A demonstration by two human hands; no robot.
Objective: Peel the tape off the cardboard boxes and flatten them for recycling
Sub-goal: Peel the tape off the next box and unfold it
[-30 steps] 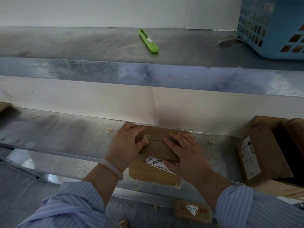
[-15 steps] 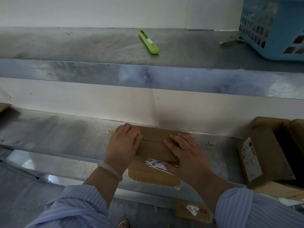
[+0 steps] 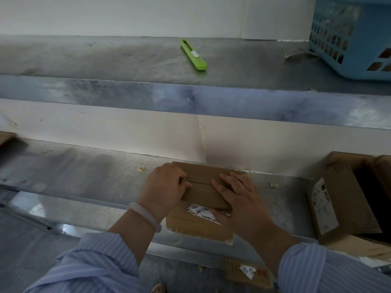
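Note:
A small brown cardboard box (image 3: 201, 188) lies flat on the lower metal shelf (image 3: 84, 178), its two top flaps meeting at a seam and a torn white label on its near face. My left hand (image 3: 164, 187) sits at the box's left end with fingers curled onto the seam between the flaps. My right hand (image 3: 239, 195) lies on the right part of the top with fingers spread flat, the thumb down over the near side by the label.
A green utility knife (image 3: 193, 55) lies on the upper shelf, with a blue plastic basket (image 3: 351, 37) at its right end. Open cardboard boxes (image 3: 342, 199) stand at the lower shelf's right. Another labelled cardboard piece (image 3: 249, 271) lies on the floor below. Tape scraps dot the shelf.
My left fingers have curled in tighter at the flap seam, the thumb no longer stretched across the top. The right hand and the box have hardly moved.

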